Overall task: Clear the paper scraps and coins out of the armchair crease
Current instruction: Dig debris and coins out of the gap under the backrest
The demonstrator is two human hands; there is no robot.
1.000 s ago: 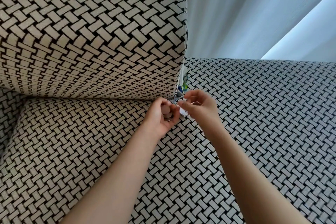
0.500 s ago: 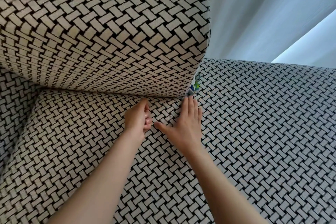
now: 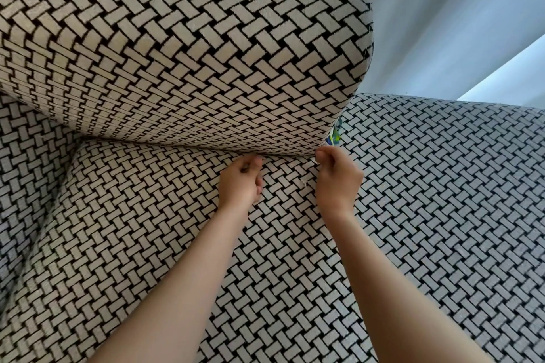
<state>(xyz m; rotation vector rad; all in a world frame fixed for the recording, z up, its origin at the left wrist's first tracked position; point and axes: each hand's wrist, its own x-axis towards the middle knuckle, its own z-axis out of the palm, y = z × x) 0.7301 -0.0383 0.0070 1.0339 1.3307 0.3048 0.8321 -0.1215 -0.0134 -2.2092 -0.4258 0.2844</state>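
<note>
The armchair crease (image 3: 283, 155) runs between the woven-pattern back cushion (image 3: 182, 53) and the seat (image 3: 153, 230). My left hand (image 3: 241, 181) rests on the seat just below the crease, its fingers curled shut around a small dark thing that looks like a coin (image 3: 244, 169). My right hand (image 3: 337, 178) sits at the cushion's right corner with its fingers curled in at the crease; what they hold is hidden. A tiny pale paper scrap (image 3: 303, 183) lies on the seat beside its thumb. Coloured paper (image 3: 334, 136) sticks out of the upright gap above it.
The armrest (image 3: 442, 200) in the same woven fabric fills the right side. Another padded side (image 3: 26, 156) rises at the left. Pale curtains (image 3: 442, 15) hang behind the chair.
My right hand was flat on the seat and has curled its fingers at the cushion corner. My left hand stayed fisted near the crease. The view moved closer to the cushion.
</note>
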